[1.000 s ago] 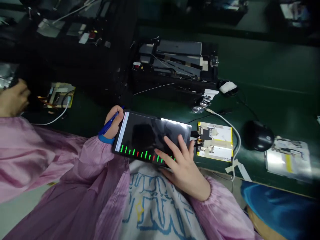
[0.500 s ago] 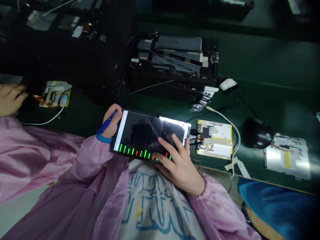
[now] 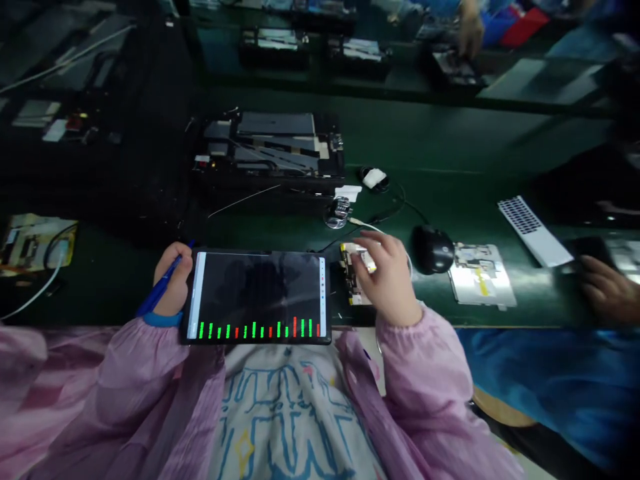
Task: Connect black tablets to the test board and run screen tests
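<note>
My left hand (image 3: 173,277) is closed around a blue pen (image 3: 159,292), right at the left edge of a black tablet (image 3: 260,287). Whether those fingers also grip the tablet is hidden. Lit up, the tablet's screen shows a dark field with green and red bars along its lower side. To the right, my right hand (image 3: 387,273) is raised with fingers bent and apart, nothing visible in them. It covers part of a taped board with white, yellow-edged battery packs (image 3: 353,283); contact with it cannot be made out.
A black tray of flat parts (image 3: 270,150) stands behind the tablet. A small metallic device (image 3: 339,212) has a white cable. Right of my hand are a black rounded object (image 3: 434,250) and a silver panel (image 3: 483,277). Another person's hand (image 3: 607,287) is at far right.
My right hand has left the tablet's screen and moved right, over the battery board. The tablet now lies straighter in view. The camera view has shifted, showing more of the right side.
</note>
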The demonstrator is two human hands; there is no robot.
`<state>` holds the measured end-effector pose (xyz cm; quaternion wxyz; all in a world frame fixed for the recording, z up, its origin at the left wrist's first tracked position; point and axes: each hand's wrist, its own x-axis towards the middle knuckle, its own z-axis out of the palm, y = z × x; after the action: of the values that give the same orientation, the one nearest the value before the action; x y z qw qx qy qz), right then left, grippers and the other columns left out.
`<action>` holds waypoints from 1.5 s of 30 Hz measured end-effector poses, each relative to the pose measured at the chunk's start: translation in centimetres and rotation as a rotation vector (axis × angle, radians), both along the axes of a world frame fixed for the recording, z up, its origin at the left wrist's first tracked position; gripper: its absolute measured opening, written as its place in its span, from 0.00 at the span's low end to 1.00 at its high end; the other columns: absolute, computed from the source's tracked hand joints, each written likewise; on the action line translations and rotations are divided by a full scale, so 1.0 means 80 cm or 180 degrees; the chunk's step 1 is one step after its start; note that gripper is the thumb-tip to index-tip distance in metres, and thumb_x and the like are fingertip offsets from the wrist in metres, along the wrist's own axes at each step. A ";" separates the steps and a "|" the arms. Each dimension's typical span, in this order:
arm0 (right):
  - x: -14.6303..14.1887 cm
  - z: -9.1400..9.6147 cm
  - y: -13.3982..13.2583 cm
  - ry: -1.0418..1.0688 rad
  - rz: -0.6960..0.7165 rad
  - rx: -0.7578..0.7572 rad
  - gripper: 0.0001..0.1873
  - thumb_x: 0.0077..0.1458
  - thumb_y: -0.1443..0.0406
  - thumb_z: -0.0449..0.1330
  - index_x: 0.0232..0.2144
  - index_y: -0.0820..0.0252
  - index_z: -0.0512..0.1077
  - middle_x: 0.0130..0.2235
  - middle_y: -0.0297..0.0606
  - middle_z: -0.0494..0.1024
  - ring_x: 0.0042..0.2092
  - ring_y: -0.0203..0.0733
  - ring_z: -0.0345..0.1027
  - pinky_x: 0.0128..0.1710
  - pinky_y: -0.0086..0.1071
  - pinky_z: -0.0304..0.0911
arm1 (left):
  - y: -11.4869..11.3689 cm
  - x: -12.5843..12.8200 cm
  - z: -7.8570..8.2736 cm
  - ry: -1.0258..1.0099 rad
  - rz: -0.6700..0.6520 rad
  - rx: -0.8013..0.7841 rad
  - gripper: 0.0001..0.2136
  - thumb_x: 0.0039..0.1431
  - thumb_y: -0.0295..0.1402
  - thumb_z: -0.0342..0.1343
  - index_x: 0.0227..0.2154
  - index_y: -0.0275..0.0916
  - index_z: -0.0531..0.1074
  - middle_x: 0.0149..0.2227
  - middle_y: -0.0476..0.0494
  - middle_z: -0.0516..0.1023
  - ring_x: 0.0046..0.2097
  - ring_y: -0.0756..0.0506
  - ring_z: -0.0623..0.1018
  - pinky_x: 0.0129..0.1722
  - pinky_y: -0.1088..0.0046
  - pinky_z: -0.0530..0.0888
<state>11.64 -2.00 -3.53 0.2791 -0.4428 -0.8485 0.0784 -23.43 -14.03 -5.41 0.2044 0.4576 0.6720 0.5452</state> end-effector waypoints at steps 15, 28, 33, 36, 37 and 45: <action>0.010 0.003 0.042 0.0773 0.0127 -0.0622 0.08 0.61 0.61 0.56 0.35 0.59 0.71 0.32 0.39 0.75 0.31 0.40 0.67 0.31 0.34 0.64 | 0.010 0.009 0.014 0.0183 0.0164 0.0097 0.21 0.51 0.52 0.58 0.24 0.39 0.62 0.20 0.53 0.57 0.23 0.51 0.57 0.23 0.71 0.52; 0.030 -0.030 -0.036 0.1119 0.0921 -0.0794 0.06 0.62 0.66 0.54 0.38 0.59 0.72 0.35 0.41 0.73 0.37 0.41 0.70 0.36 0.35 0.70 | 0.026 0.013 0.017 0.0323 0.0320 0.0200 0.24 0.39 0.55 0.62 0.22 0.40 0.60 0.19 0.54 0.56 0.21 0.52 0.56 0.21 0.73 0.51; 0.030 -0.038 -0.038 0.1245 0.0990 -0.0640 0.06 0.62 0.67 0.55 0.39 0.61 0.72 0.35 0.42 0.74 0.37 0.42 0.70 0.36 0.36 0.70 | 0.030 0.018 0.021 0.0464 0.0373 0.0152 0.24 0.39 0.52 0.64 0.20 0.40 0.59 0.17 0.55 0.54 0.20 0.52 0.52 0.21 0.73 0.47; 0.031 -0.043 -0.041 0.1281 0.0937 -0.0585 0.05 0.61 0.66 0.56 0.38 0.60 0.72 0.35 0.41 0.75 0.37 0.41 0.70 0.36 0.35 0.70 | 0.030 0.014 0.020 0.0530 0.0375 0.0111 0.23 0.38 0.52 0.64 0.21 0.40 0.59 0.18 0.55 0.54 0.20 0.52 0.52 0.22 0.72 0.47; 0.031 -0.045 -0.042 0.1274 0.0914 -0.0563 0.05 0.61 0.66 0.57 0.38 0.59 0.72 0.35 0.41 0.75 0.37 0.41 0.71 0.37 0.36 0.70 | 0.029 0.012 0.019 0.0551 0.0371 0.0083 0.23 0.39 0.51 0.64 0.21 0.40 0.59 0.18 0.55 0.54 0.21 0.52 0.52 0.22 0.72 0.47; 0.030 -0.049 -0.043 0.1210 0.0994 -0.0374 0.05 0.61 0.68 0.57 0.39 0.62 0.72 0.34 0.40 0.79 0.37 0.41 0.72 0.38 0.35 0.69 | 0.029 0.009 0.019 0.0593 0.0385 0.0034 0.24 0.39 0.53 0.63 0.21 0.39 0.59 0.18 0.56 0.53 0.20 0.52 0.52 0.22 0.72 0.47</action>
<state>14.08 -5.45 -7.43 0.3919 -0.2991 -0.8329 0.2516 -22.68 -11.74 -3.92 0.1052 0.4660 0.7116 0.5152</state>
